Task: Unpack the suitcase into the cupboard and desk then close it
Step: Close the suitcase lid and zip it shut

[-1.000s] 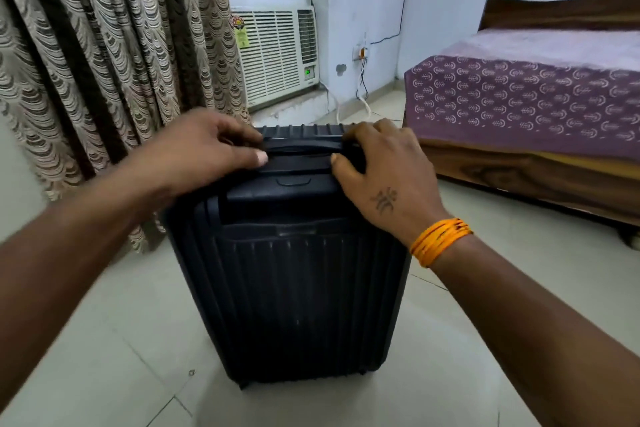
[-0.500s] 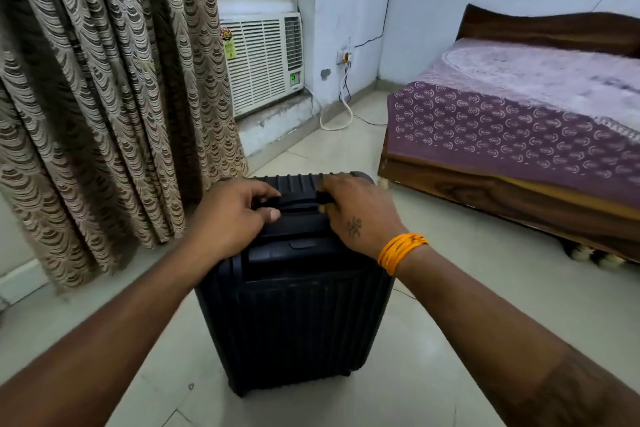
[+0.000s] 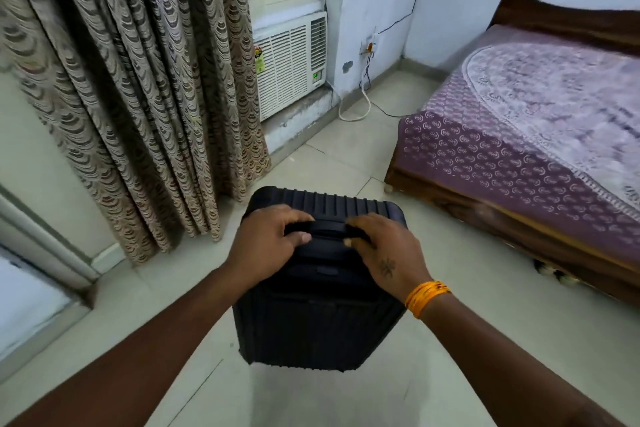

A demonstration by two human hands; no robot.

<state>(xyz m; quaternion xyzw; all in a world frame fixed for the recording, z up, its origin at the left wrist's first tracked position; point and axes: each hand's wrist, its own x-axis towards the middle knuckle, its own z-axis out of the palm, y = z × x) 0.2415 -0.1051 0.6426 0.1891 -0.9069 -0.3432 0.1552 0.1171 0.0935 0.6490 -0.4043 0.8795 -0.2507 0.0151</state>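
Head view, looking down past my forearms: a dark ribbed suitcase (image 3: 322, 329) stands upright and closed on the tiled floor (image 3: 346, 156), out in the open part of it, between the patterned curtain (image 3: 131, 80) on my left and the bed (image 3: 526, 149) on my right. It touches neither of them.

My left hand (image 3: 266, 246) sits on the left end of the suitcase's top handle (image 3: 329, 230), its fingers (image 3: 294, 218) curled over the far side of the bar and the thumb pressed against the near side. My right hand (image 3: 384, 253) holds the right end in the same way, fingers wrapped over the bar, thumb tip on the near side. A short stretch of the handle shows bare between the two hands. I wear orange threads (image 3: 426, 296) around my right wrist.

Behind the suitcase, against the far wall, a white window air conditioner (image 3: 289, 62) sits under the window, partly covered by the curtain's edge. A white cable (image 3: 360, 104) loops down from a wall socket to the floor in the far corner. The bed has a purple printed cover and a dark wooden frame.
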